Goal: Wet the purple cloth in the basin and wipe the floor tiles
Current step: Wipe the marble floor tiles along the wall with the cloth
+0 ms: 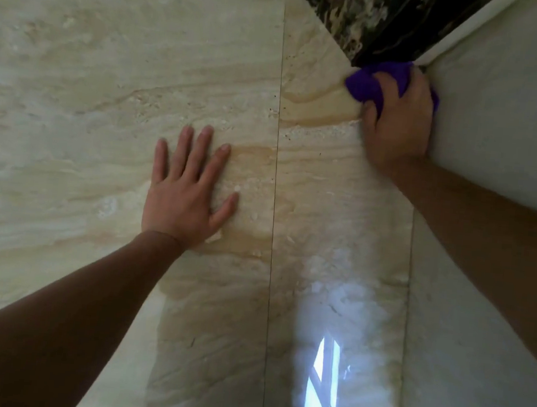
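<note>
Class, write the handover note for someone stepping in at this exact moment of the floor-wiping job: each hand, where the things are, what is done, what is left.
Left hand: empty, flat on the floor tiles, fingers spread, bracing.
Right hand: closed on the bunched purple cloth, pressing it to the floor in the far corner, where the white wall meets the dark marbled strip.
Basin: not in view.
Done: the cloth is in use; the tiles near the grout line show a darker patch and a glossy sheen, probably damp from wiping.
Left: the wide tile area on the left looks matte, likely unwiped; re-wet the cloth when needed.
</note>
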`<state>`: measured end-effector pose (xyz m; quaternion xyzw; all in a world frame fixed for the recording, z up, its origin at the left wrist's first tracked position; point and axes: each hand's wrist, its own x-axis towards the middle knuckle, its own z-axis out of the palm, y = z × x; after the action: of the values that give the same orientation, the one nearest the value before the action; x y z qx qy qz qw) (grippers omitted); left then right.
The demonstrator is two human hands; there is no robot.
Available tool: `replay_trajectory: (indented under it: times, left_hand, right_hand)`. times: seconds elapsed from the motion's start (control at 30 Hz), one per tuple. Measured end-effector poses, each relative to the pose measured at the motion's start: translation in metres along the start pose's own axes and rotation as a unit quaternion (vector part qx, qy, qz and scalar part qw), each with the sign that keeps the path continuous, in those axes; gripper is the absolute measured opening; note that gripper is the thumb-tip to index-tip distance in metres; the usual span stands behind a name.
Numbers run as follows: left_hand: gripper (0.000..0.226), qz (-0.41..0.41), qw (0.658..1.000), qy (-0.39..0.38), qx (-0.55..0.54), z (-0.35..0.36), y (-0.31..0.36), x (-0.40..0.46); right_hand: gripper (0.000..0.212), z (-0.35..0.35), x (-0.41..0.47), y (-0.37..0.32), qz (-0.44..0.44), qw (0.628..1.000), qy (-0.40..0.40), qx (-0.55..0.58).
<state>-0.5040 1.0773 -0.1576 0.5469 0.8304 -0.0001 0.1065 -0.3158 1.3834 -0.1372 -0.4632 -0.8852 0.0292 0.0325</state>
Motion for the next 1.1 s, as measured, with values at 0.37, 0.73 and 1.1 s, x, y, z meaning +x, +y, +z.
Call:
replay_trajectory:
  times: [0.37, 0.73, 1.1]
  left_hand:
    - [0.078, -0.005, 0.999, -0.006, -0.037, -0.008, 0.005, -0.002]
    - [0.079, -0.006, 0.999, -0.023, -0.048, -0.013, 0.008, -0.006]
    - [0.069, -0.271, 0.773, -0.245, -0.519, -0.182, 0.133, -0.041]
  right_hand:
    - [0.063, -0.039, -0.051, -0.007, 0.044, 0.977, -0.192, -0.079]
    - [0.059, -0.058, -0.2, -0.016, 0.11, 0.97, -0.203, -0.074]
    - [0.052, -0.191, -0.222, -0.049, 0.111, 0.943, -0.247, 0.194]
